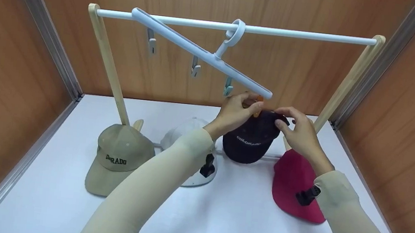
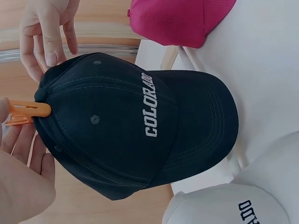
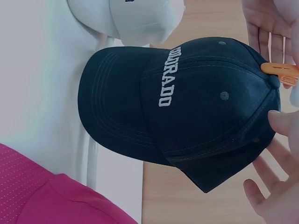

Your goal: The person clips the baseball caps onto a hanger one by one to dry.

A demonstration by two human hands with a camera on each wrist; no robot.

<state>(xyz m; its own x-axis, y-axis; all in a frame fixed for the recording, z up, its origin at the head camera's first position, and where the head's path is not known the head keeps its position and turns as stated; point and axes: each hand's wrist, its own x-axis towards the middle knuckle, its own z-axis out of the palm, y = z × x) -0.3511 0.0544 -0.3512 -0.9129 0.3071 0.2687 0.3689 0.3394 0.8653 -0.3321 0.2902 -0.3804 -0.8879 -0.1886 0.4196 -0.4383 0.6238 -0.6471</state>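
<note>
A dark cap (image 1: 251, 131) with white COLORADO lettering hangs brim down beneath the low right end of a white hanger (image 1: 184, 42). An orange clip (image 2: 35, 109) bites the top of its crown. My left hand (image 1: 233, 113) pinches this clip between thumb and fingers. On the other side of the crown, my right hand (image 3: 280, 163) holds the cap's fabric, thumb in front and fingers behind. The hanger's hook (image 1: 236, 34) loops over a white rod (image 1: 302, 34), and the bar tilts with its left end raised. Grey clips (image 1: 195, 68) and a teal clip (image 1: 228, 87) dangle unloaded.
On the white table (image 1: 48, 176) lie a khaki cap (image 1: 123, 150) at left, a white cap (image 2: 224, 205) partly behind my left arm, and a crimson cap (image 1: 293, 185) under my right wrist. Wooden rack posts (image 1: 111, 70) and wood-grain panels (image 1: 19, 56) surround the space.
</note>
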